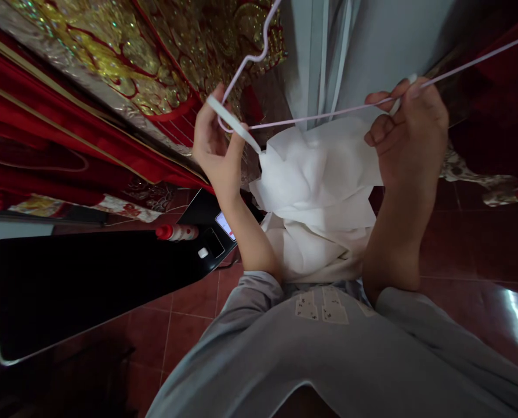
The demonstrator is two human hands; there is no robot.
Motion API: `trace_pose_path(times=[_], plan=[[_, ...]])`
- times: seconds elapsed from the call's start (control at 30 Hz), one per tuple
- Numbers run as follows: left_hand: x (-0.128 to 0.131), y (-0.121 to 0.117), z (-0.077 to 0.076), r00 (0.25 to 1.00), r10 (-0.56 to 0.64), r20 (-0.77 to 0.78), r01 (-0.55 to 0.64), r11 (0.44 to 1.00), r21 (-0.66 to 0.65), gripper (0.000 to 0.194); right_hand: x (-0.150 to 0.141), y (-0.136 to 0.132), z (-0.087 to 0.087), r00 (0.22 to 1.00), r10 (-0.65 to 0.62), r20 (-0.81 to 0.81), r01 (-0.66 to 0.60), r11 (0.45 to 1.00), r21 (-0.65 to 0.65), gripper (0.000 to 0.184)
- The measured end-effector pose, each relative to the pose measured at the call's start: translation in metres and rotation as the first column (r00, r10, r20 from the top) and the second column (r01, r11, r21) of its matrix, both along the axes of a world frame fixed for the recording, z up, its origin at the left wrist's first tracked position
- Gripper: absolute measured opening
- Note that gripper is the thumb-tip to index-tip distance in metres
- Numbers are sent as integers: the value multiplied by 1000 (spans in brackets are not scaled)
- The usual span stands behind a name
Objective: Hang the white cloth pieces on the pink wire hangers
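A thin pale pink cord (311,118) comes down from the top edge, bends at my left hand (221,142) and runs taut to my right hand (410,125). From there it goes on past the right edge. My left thumb and fingers are bent around a narrow white strip (232,121), which crosses the cord and reaches down toward the white cloth-like sheets (315,174). These sheets lie crumpled in a pile between my forearms. Pinched in my right fingers is the cord, along with a small white piece, partly hidden, whose kind I cannot make out.
Red and gold sequined fabric (154,58) hangs at the upper left, grey cloth (372,40) at the top. On the black bench (89,284) at left are a red-capped bottle (178,232), a lit phone (225,225) and a small white case (203,253). Red tiles (189,296) cover the floor.
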State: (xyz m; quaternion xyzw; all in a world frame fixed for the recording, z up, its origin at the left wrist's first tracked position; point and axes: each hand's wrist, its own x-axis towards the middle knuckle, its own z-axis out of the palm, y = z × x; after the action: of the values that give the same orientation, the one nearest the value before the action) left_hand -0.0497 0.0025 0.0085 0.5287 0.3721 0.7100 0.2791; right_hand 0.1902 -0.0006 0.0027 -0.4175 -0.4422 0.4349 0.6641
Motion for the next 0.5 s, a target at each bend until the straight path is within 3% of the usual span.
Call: trace_pose_path(times=[0.1, 0.17, 0.27, 0.33, 0.43, 0.5], plan=[[10, 0, 24, 993, -114, 42, 118, 986, -120, 31, -1, -1, 0, 1000, -17, -22, 17, 1000, -8, 27], [15, 3, 38, 987, -158, 5, 157, 981, -115, 25, -1, -2, 1, 999, -31, -27, 31, 999, -13, 27], [16, 11, 52, 976, -199, -91, 192, 978, -82, 17, -2, -2, 2, 999, -35, -17, 35, 999, -15, 29], [14, 18, 56, 977, -199, -81, 186, 972, -141, 20, -3, -1, 1, 999, -39, -17, 39, 999, -13, 30], [9, 29, 57, 994, -56, 96, 82, 954, -289, 29, -4, 0, 0, 999, -48, 6, 48, 999, -17, 33], [9, 33, 53, 930, 201, 309, -98, 943, -319, 37, -5, 0, -2, 999, -48, 22, 49, 998, -27, 34]])
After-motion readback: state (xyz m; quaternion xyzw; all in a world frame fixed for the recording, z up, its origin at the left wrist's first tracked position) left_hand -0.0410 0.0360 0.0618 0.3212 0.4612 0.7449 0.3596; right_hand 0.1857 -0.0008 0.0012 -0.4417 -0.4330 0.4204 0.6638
